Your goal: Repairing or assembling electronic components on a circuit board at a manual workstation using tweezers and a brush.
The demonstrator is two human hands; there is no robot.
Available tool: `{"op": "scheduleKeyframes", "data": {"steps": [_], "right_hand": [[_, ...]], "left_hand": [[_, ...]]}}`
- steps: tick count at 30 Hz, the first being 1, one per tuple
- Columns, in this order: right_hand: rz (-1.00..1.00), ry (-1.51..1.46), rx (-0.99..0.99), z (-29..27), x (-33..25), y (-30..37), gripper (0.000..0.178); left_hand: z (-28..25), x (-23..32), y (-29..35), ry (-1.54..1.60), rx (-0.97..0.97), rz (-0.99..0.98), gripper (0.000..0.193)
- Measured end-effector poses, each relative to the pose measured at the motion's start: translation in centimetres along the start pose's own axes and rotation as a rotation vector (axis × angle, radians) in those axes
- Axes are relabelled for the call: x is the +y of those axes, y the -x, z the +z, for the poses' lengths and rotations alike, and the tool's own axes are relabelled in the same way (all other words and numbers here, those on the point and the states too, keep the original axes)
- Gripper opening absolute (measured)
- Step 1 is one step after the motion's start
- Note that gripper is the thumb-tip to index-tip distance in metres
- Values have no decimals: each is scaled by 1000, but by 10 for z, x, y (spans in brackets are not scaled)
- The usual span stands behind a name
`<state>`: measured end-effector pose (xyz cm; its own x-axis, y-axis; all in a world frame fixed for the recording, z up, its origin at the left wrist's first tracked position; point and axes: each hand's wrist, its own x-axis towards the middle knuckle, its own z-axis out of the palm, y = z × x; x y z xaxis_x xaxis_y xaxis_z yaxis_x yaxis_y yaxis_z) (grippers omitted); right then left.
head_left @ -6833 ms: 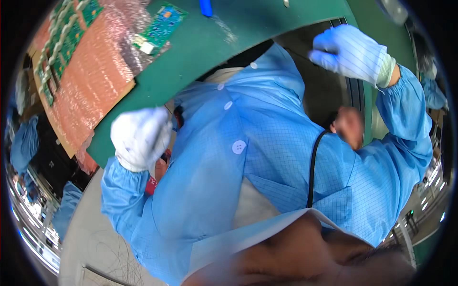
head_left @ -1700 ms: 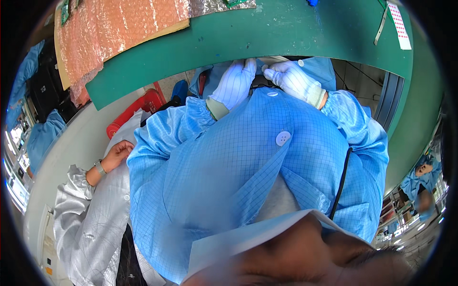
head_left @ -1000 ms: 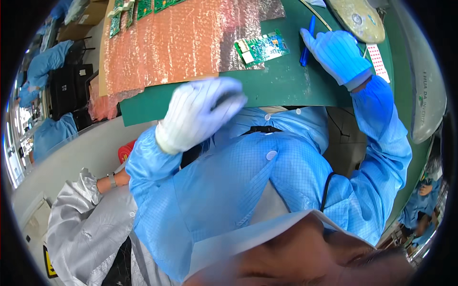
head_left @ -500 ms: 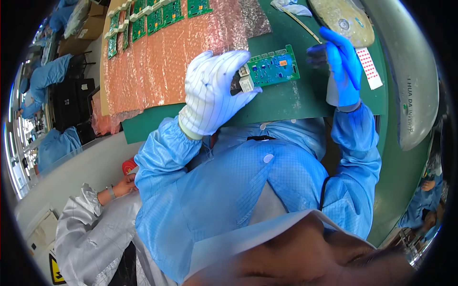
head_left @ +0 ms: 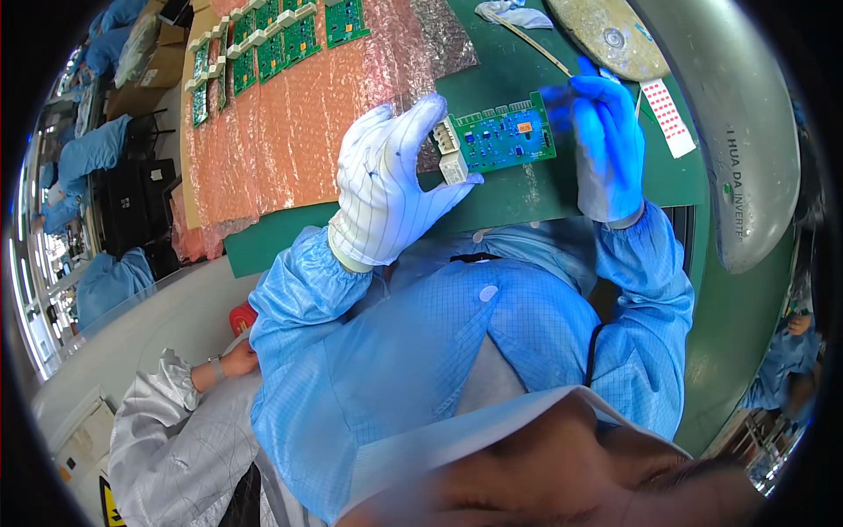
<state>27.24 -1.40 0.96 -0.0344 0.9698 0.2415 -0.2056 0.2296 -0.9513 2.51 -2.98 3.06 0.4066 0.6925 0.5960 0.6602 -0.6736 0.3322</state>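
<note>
My left hand (head_left: 386, 180), in a white striped glove, grips a green circuit board (head_left: 509, 136) at its left end. Thumb and fingers close around the end with the white connectors (head_left: 450, 149), and the board is held over the green table. Close to the board's right edge is my right hand (head_left: 606, 145), in a glove with blue fingers. Its fingers are partly bent and smeared by motion, so whether anything thin is between them cannot be made out.
Pink bubble wrap (head_left: 290, 132) covers the table's left, with several circuit boards (head_left: 299, 44) on it. A thin stick (head_left: 536, 46), a crumpled cloth (head_left: 518, 16), a worn round-ended pad (head_left: 606, 35) and a red-dotted label sheet (head_left: 667, 119) lie at right. A grey curved housing (head_left: 760, 149) borders the table.
My right hand has moved left, its fingers now nearer the board's right edge. My left hand keeps its grip on the board. The whole view has shifted slightly.
</note>
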Motion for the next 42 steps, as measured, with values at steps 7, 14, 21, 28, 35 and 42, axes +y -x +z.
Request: {"op": "scheduleKeyframes", "data": {"steps": [7, 14, 21, 28, 35, 42], "right_hand": [[-544, 1089, -671, -3, -42, -7, 50], [-155, 1314, -44, -155, -43, 40, 40], [344, 1889, 118, -418, -39, 81, 34], [71, 758, 202, -256, 25, 57, 23], [-981, 1149, -265, -16, 61, -39, 40], [-797, 1088, -417, 13, 58, 25, 20]], "left_hand": [[3, 14, -7, 141, -102, 33, 87], [-32, -5, -42, -18, -259, 93, 70], [-14, -141, -91, -646, -406, -96, 40], [31, -126, -129, -622, -476, -42, 37], [42, -105, -122, -614, -605, -10, 35], [36, -53, -32, -388, -472, 223, 36]]}}
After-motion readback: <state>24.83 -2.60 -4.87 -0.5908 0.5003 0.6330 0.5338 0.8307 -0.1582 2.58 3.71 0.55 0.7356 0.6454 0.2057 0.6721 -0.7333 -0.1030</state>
